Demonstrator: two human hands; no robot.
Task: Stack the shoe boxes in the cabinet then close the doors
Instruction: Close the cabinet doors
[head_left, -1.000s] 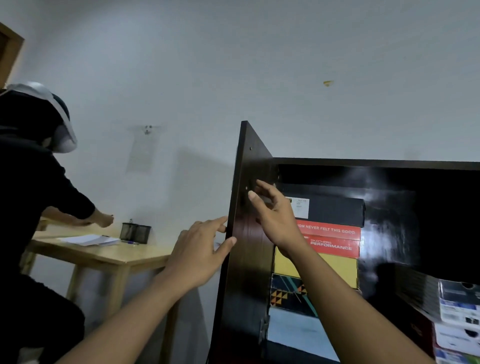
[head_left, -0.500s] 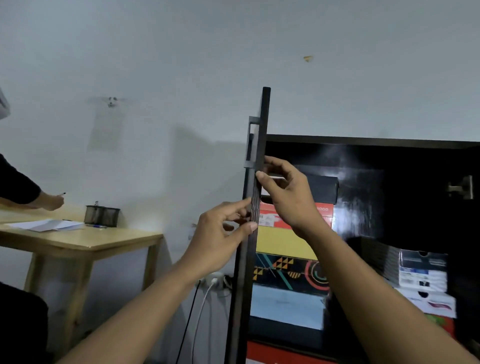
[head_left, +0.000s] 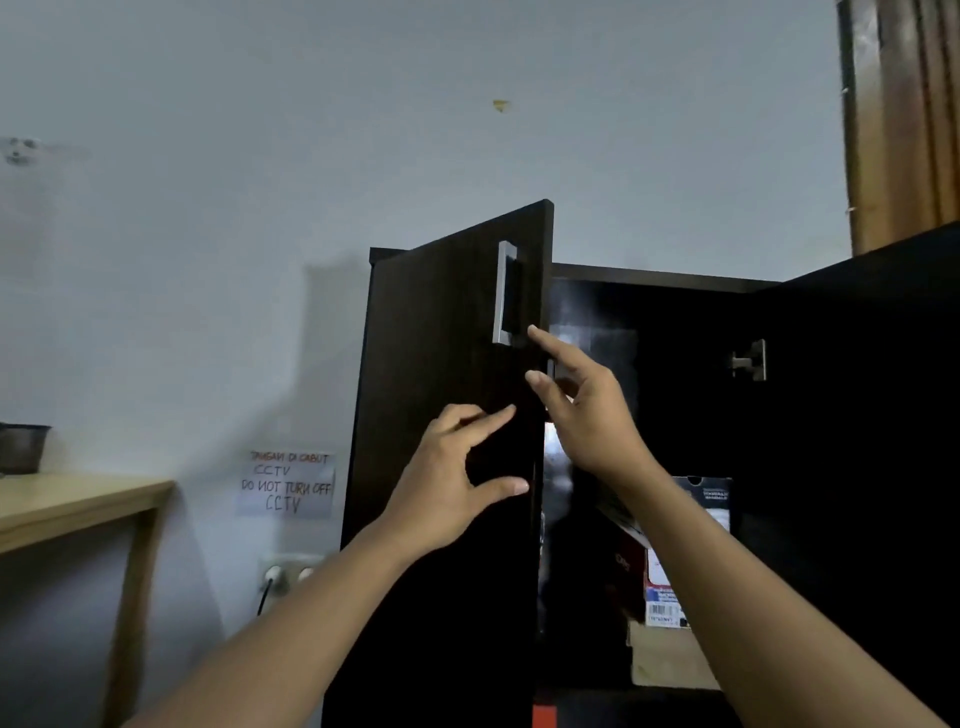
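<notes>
The dark cabinet's left door (head_left: 441, 364) is swung most of the way toward the opening, its silver handle (head_left: 503, 291) facing me. My left hand (head_left: 457, 483) lies on the door's front with spread fingers. My right hand (head_left: 582, 410) touches the door's free edge just below the handle, fingers straight. The right door (head_left: 862, 415) stands open, a hinge (head_left: 750, 359) showing on its inner side. Inside the cabinet (head_left: 649, 273), shoe boxes (head_left: 670, 587) are stacked at the right; the left stack is hidden behind the door.
A wooden table (head_left: 78, 506) stands at the left with a dark mesh holder (head_left: 21, 447) on it. A handwritten CCTV note (head_left: 288, 480) and a wall socket (head_left: 285, 571) with a plug sit beside the cabinet. A curtain (head_left: 904, 119) hangs top right.
The left door has swung from edge-on toward the cabinet, hiding the left stack of boxes. Both hands followed it. My view turned right; the person at the table is out of sight.
</notes>
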